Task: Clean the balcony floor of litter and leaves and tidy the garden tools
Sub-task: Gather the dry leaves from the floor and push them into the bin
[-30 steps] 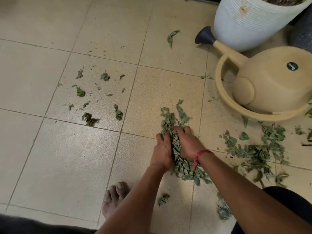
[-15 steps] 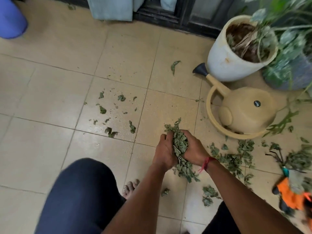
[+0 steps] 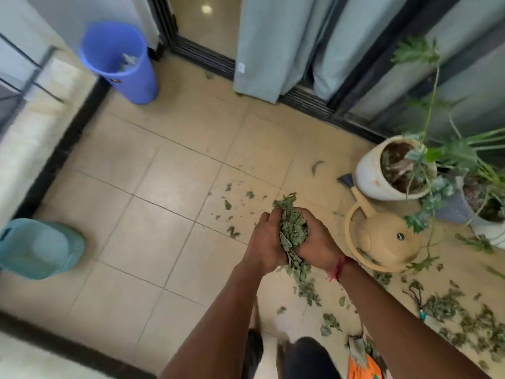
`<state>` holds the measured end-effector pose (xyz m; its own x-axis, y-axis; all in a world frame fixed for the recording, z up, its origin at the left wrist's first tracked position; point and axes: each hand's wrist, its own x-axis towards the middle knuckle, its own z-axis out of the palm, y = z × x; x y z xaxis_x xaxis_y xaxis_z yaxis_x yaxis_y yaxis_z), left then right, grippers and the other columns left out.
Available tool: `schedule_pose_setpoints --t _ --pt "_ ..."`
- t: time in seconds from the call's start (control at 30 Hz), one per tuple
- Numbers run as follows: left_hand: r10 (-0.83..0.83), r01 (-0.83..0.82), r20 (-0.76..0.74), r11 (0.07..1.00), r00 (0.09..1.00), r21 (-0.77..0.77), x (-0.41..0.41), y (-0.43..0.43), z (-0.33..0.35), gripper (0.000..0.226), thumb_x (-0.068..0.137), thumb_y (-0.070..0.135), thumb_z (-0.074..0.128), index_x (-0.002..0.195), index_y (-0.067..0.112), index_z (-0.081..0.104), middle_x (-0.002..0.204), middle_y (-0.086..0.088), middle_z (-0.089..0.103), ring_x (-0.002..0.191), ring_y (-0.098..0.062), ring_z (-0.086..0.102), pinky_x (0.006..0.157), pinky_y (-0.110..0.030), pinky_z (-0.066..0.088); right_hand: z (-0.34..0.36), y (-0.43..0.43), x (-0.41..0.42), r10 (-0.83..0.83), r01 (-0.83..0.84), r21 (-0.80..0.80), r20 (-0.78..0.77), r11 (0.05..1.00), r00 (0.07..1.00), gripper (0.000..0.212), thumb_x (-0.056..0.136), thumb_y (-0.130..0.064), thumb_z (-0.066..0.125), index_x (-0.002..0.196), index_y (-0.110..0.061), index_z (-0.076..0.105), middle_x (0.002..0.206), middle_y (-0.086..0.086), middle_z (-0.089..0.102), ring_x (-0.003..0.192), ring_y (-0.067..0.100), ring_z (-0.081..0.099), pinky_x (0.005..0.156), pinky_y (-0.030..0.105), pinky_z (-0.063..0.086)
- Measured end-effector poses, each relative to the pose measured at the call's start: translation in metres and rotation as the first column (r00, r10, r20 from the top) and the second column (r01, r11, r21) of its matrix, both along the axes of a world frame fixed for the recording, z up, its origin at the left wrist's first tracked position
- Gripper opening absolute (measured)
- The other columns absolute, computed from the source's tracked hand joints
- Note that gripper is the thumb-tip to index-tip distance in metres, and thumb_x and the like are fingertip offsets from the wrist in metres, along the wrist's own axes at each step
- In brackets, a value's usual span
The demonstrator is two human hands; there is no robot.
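A bundle of leaves (image 3: 291,231) is pressed between the left hand (image 3: 266,246) and the right hand (image 3: 317,243), both closed around it in a shared grip above the floor (image 3: 153,214). The leaves are dull green, dry and crumpled, and some trail below the palms. More scattered leaves (image 3: 464,321) are seen on the tiles to the right. A blue bin (image 3: 123,64) is stood near the door, with pale scraps inside. A teal basket (image 3: 38,248) is lying at the left. A beige watering can (image 3: 382,236) is set beside a white plant pot (image 3: 393,170) holding soil.
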<state>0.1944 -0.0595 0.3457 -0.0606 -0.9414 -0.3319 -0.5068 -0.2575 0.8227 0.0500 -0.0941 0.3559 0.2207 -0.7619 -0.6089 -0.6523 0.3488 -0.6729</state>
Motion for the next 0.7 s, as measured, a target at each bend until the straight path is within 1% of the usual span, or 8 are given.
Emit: schedule_pose_setpoints --t 0.13,0.27,0.37,0.47,0.53,0.6,0.67,0.7 --pt "0.017 -0.017 0.071 1.0 0.997 -0.001 0.069 -0.026 0.054 0.077 0.053 0.009 0.079 0.122 0.013 0.045 0.1 -0.005 0.054 0.088 -0.019 0.049 0.067 -0.025 0.036 0.064 -0.035 0.071 0.051 -0.052 0.027 0.051 0.998 0.997 0.087 0.062 0.01 0.069 0.136 -0.028 0.044 0.109 -0.006 0.066 0.099 0.01 0.065 0.082 0.026 0.056" --pt "0.013 -0.014 0.126 1.0 0.992 0.005 0.139 -0.059 0.092 0.087 0.051 0.015 0.082 0.128 0.017 0.042 0.103 -0.002 0.054 0.09 -0.017 0.05 0.07 -0.026 0.037 0.109 -0.072 0.142 0.073 -0.075 0.009 0.1 0.997 0.992 0.085 0.062 0.015 0.064 0.134 -0.026 0.045 0.108 -0.003 0.067 0.097 0.012 0.065 0.074 0.019 0.051" --pt "-0.015 0.01 0.171 0.999 0.985 0.032 0.201 -0.085 0.116 0.09 0.054 0.016 0.083 0.133 0.015 0.041 0.113 -0.004 0.053 0.098 -0.02 0.051 0.077 -0.026 0.039 0.127 -0.097 0.204 0.077 -0.082 0.031 0.129 0.996 0.989 0.086 0.064 0.015 0.065 0.136 -0.026 0.044 0.11 -0.005 0.066 0.099 0.01 0.065 0.076 0.018 0.052" --pt "0.007 -0.012 0.195 1.0 0.981 0.026 0.274 -0.117 0.129 0.081 0.06 0.024 0.082 0.131 0.013 0.046 0.113 -0.006 0.057 0.101 -0.021 0.052 0.084 -0.033 0.043 0.129 -0.129 0.275 0.073 -0.087 0.067 0.19 0.994 0.979 0.082 0.067 0.013 0.067 0.134 -0.029 0.045 0.109 -0.01 0.066 0.098 0.004 0.065 0.08 0.017 0.054" --pt "0.022 -0.025 0.231 1.0 0.973 0.01 0.315 -0.137 0.138 0.076 0.061 0.021 0.081 0.128 0.011 0.049 0.111 -0.007 0.059 0.099 -0.022 0.053 0.084 -0.034 0.043 0.125 -0.15 0.318 0.075 -0.09 0.071 0.193 0.993 0.978 0.082 0.068 0.01 0.068 0.134 -0.032 0.044 0.111 -0.012 0.065 0.101 0.005 0.064 0.086 0.02 0.054" --pt "0.013 -0.024 0.241 0.999 0.97 0.042 0.358 -0.158 0.148 0.078 0.059 0.02 0.081 0.129 0.011 0.048 0.112 -0.007 0.059 0.098 -0.023 0.051 0.081 -0.029 0.039 0.128 -0.168 0.363 0.075 -0.09 0.071 0.19 0.993 0.979 0.081 0.068 0.004 0.069 0.135 -0.034 0.044 0.113 -0.012 0.065 0.103 0.006 0.063 0.091 0.023 0.052" --pt "0.008 -0.025 0.24 0.997 0.971 0.07 0.398 -0.183 0.156 0.081 0.056 0.022 0.081 0.13 0.013 0.048 0.112 -0.006 0.059 0.099 -0.024 0.052 0.077 -0.025 0.035 0.132 -0.191 0.403 0.073 -0.087 0.073 0.179 0.994 0.981 0.078 0.066 -0.002 0.071 0.132 -0.034 0.046 0.11 -0.013 0.066 0.101 0.002 0.064 0.089 0.019 0.05" --pt "0.001 -0.024 0.248 0.996 0.969 0.089 0.419 -0.199 0.159 0.081 0.055 0.023 0.08 0.129 0.015 0.049 0.112 -0.006 0.059 0.1 -0.024 0.053 0.077 -0.026 0.037 0.133 -0.205 0.424 0.079 -0.09 0.057 0.182 0.994 0.98 0.075 0.066 -0.005 0.072 0.13 -0.033 0.048 0.108 -0.015 0.066 0.099 0.001 0.063 0.087 0.014 0.048"
